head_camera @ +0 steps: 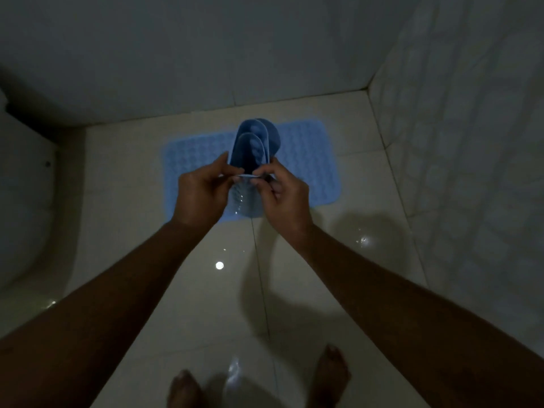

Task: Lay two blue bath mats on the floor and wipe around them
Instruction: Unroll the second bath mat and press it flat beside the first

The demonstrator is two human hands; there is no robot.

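Dim bathroom, seen from above. Floor of glossy cream tiles w/ thin grout lines. A small round light reflection sits near the middle, w/ a fainter glint to the right. Back wall is plain pale grey. Right wall has small patterned white tiles. White toilet at left edge, partly out of view.

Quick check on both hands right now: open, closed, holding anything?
Left hand: closed, pinching the near edge of the folded blue mat.
Right hand: closed, pinching the same edge of that mat.
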